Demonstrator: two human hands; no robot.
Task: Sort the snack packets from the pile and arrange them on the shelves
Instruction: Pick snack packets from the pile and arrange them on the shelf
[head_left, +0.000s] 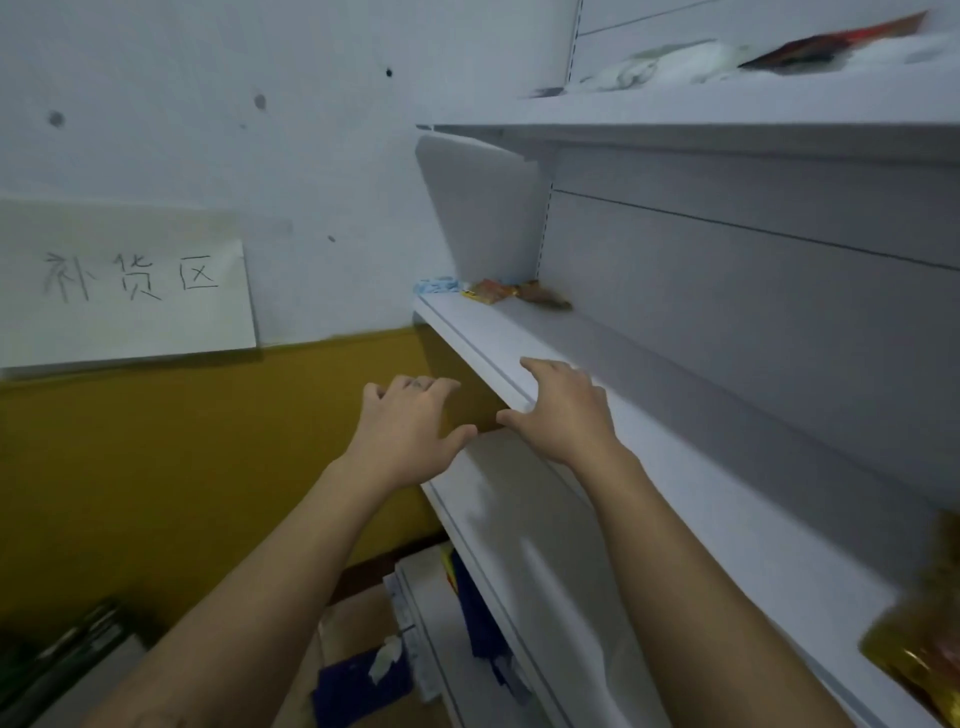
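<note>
White wall (208, 104) with a mustard lower band, white shelving unit (727, 291) on the right, both hands out and holding nothing.
Left on the wall hangs a paper sign (124, 291) with handwritten characters. The right hand (561, 410) lies over the front edge of the middle shelf (675, 431), fingers loosely spread and released; whether it touches the edge I cannot tell. The left hand (405, 421) hangs just left of it, off the shelf, fingers relaxed and apart, a ring on one. Snack packets sit apart: a blurred yellow packet (924, 639) near right on the middle shelf, orange-brown packets (514, 293) and a pale blue packet (436, 285) at its far end, a red packet (831, 47) among white ones on the top shelf (727, 104), dark blue packets (478, 608) lower down.
</note>
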